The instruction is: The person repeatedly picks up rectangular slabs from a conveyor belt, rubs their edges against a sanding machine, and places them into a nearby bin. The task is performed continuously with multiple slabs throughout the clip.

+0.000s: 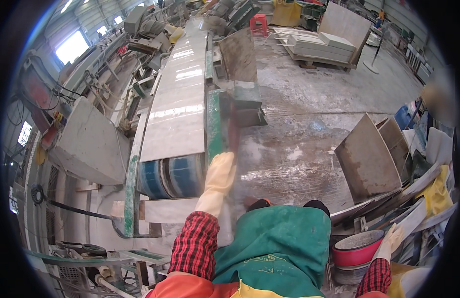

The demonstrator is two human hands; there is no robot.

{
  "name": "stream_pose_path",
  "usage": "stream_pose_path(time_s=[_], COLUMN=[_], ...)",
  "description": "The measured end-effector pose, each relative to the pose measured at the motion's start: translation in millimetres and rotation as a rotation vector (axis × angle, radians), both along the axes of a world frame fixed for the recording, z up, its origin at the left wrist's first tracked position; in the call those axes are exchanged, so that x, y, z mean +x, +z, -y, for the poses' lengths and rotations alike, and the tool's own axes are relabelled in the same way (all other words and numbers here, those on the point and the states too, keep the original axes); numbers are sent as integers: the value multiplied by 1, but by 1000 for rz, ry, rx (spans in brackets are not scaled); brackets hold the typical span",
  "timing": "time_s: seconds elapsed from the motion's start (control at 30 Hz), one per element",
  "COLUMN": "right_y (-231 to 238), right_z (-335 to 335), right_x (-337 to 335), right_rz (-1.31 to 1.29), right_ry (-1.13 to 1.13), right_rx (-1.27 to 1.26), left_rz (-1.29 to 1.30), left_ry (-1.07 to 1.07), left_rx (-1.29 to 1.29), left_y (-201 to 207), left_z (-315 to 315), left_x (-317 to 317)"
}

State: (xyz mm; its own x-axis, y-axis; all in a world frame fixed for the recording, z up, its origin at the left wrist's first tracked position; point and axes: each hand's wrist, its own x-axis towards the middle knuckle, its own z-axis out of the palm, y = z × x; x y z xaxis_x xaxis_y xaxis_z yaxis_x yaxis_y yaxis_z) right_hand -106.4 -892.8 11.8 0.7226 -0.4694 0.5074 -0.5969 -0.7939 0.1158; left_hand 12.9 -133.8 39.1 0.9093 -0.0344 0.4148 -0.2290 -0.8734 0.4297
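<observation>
My left hand (220,173), in a cream rubber glove, is closed at the near end of the conveyor's green side rail (215,124); its fingertips are partly hidden. Beside it lie the blue roller (185,176) and a row of wet, glossy pale slabs (178,109) running away along the belt. At the lower right my right hand (388,242), gloved the same way, has its fingers at the low end of a pale flat strip (413,217), seemingly gripping it. A red tub (356,256) with a grey inside stands just left of that hand.
Brown-stained boards (369,159) lean at the right, above a heap of offcuts and a yellow cloth (437,191). Farther back are a pallet stack of pale slabs (319,45) and a red stool (258,25). The concrete floor (299,129) looks wet. A large pale block (93,144) stands left.
</observation>
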Motion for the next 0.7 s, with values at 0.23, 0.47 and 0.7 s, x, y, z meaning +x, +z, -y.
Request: stream_pose_path(time_s=[0.23,0.47,0.7], right_y=[11,21,19], right_z=[-22,-42,-48], right_x=[-1,-3,-9], right_rz=[-38,-79,-31], right_ry=[-28,-55,-26], right_rx=[59,128,112], left_rz=[5,38,153], left_ry=[10,17,19], left_rx=[-9,-17,-35], left_y=[3,1,-2], left_z=[-2,-3,-2], left_x=[-2,-3,-1])
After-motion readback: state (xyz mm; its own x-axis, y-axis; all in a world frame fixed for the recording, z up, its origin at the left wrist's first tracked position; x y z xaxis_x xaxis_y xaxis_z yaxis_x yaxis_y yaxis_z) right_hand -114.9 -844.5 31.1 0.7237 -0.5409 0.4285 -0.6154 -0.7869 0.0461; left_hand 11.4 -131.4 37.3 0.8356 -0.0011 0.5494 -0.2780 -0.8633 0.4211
